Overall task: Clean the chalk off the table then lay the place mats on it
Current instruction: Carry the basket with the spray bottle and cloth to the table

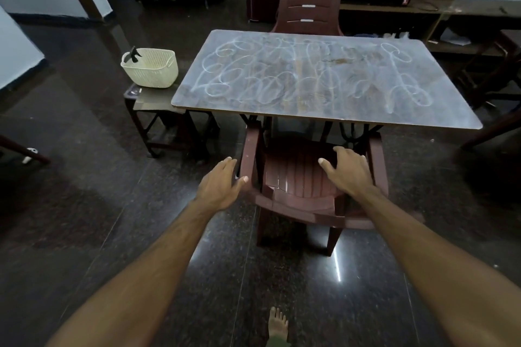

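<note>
— How many chairs?
— Two brown plastic ones: a near chair (307,186) and a far chair (310,8).
— Tables?
— One chalk-scribbled table (324,110) and one low side table (149,101).
— Baskets?
— One cream basket (152,69), with one dark sprayer top (133,54) poking out.
— Hands?
— Two: left hand (222,186), right hand (348,172). One bare foot (277,325) too.
</note>
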